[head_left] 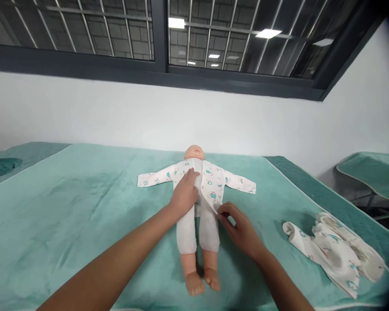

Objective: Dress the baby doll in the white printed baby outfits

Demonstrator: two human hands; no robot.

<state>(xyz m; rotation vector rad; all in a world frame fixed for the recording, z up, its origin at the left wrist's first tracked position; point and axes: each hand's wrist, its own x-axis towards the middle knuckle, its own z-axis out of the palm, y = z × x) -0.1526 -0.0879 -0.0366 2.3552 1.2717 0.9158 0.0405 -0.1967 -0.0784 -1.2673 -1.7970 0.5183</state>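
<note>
A baby doll (188, 233) lies on its back with its head toward the wall and bare feet toward me. It wears a white printed baby shirt (213, 179), open down the front, with both sleeves stretched out sideways. White cloth shows on its torso and legs. My left hand (185, 192) rests on the doll's chest, fingers extended along the shirt's left front edge and holding nothing I can see. The lower corner of the right front panel is pinched between thumb and fingers of my right hand (238, 226), beside the doll's hip.
A green padded cover (84, 216) spreads under the doll. White printed baby clothes (337, 250) lie crumpled at the right. Behind are a white wall (132, 114) and a dark-framed window (162, 73) with bars. Another green surface (372, 172) stands at far right.
</note>
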